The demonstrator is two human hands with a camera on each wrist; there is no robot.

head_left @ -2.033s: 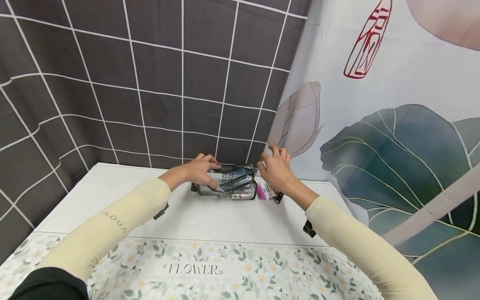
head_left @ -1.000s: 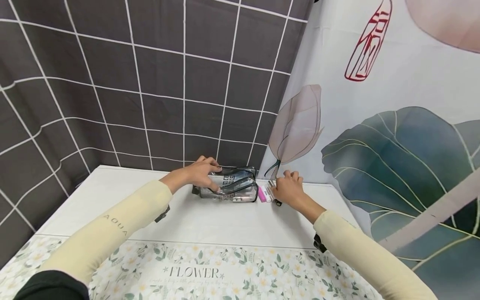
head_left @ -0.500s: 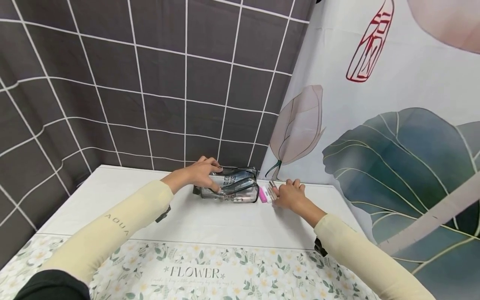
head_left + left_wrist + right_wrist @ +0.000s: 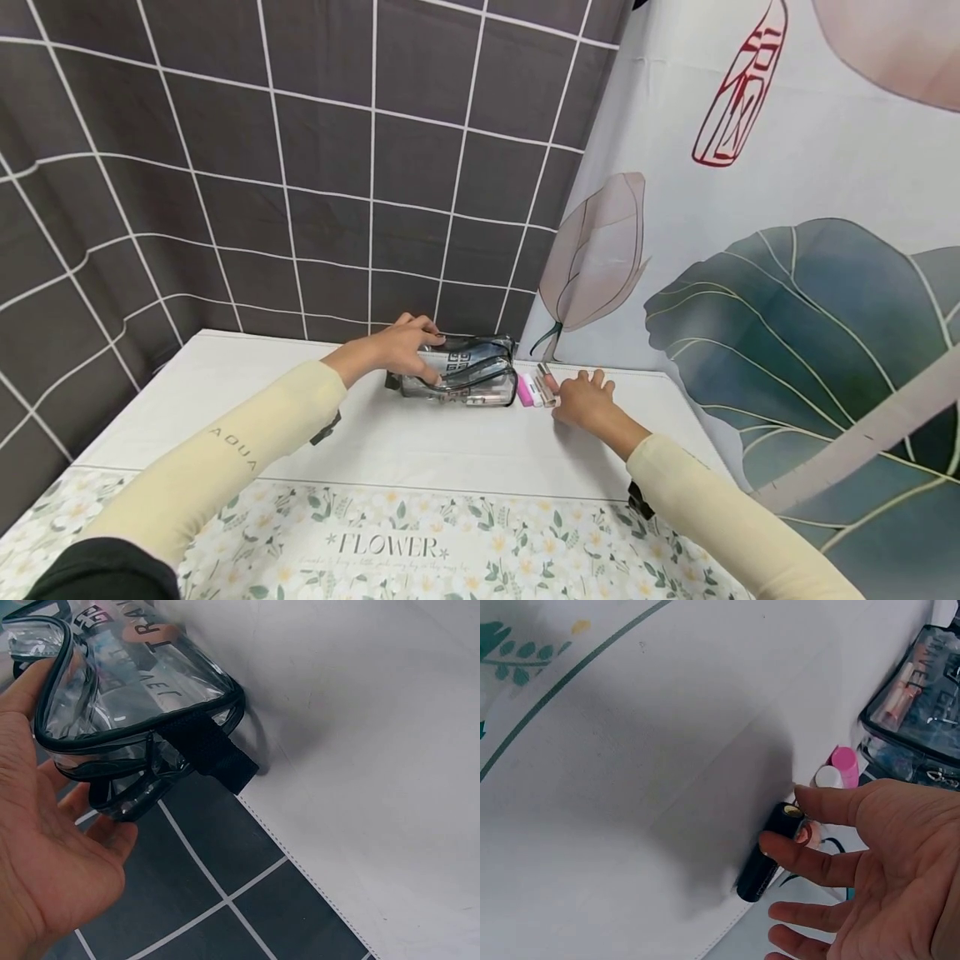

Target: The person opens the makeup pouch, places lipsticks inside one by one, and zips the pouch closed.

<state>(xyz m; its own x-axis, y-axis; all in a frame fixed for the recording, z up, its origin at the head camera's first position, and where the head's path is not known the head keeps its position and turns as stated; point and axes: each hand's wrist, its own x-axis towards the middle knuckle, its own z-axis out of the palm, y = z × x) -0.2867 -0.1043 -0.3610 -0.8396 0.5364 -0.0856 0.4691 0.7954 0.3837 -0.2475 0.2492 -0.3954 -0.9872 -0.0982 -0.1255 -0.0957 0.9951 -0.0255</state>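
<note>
My left hand (image 4: 67, 817) grips one end of a clear toiletry pouch (image 4: 487, 379) with black trim, thumb over its front and fingers behind. Through its plastic, several slim items show. At the far right, my right hand (image 4: 877, 862) stays low at a black cylindrical tube (image 4: 759, 866) with a gold-ringed end. Its index finger lies across the tube, the thumb tip is by the gold-ringed end, and the other fingers are extended. From the head view that tube is hidden. Left of this hand lie a pink tube (image 4: 524, 389), a white-capped tube (image 4: 535, 388) and a lipstick-like stick (image 4: 547, 379).
Both hands work over a white table top (image 4: 450, 442) near its back edge. A dark checked curtain (image 4: 322, 217) hangs behind, a leaf-printed cloth (image 4: 757, 317) at the right. In front lies a floral mat (image 4: 390, 542). Each wrist wears a black camera strap.
My right hand has come down to the small cosmetics, then shifted slightly right and toward me, exposing more of the lipstick-like stick. The left hand and pouch have stayed in place.
</note>
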